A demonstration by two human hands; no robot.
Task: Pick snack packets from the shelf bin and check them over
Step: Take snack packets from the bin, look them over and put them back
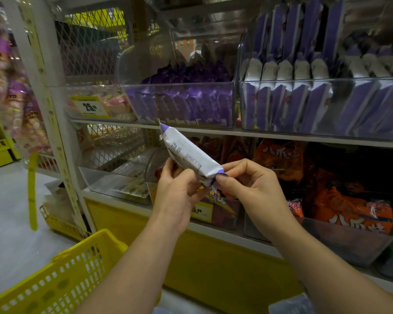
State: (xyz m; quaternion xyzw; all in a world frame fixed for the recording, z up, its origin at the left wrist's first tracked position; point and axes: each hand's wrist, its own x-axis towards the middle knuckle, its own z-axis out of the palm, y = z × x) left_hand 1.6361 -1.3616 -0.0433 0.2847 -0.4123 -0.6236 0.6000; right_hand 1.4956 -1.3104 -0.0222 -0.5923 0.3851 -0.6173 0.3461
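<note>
I hold one white and purple snack packet (186, 154) in front of the shelves, its printed back turned up and its far end tilted up to the left. My left hand (179, 189) grips its lower side from beneath. My right hand (245, 184) pinches the near purple end seal between thumb and fingers. Above, a clear shelf bin (304, 132) holds several packets of the same kind standing in rows. Beside it a second clear bin (177, 124) is filled with darker purple packets.
A yellow shopping basket (61, 273) hangs at my lower left. Orange snack bags (340, 200) fill bins on the lower shelf. A white shelf upright (55, 123) with a yellow strip stands left, bagged snacks hanging beside it. A yellow price tag (90, 107) marks the left bin.
</note>
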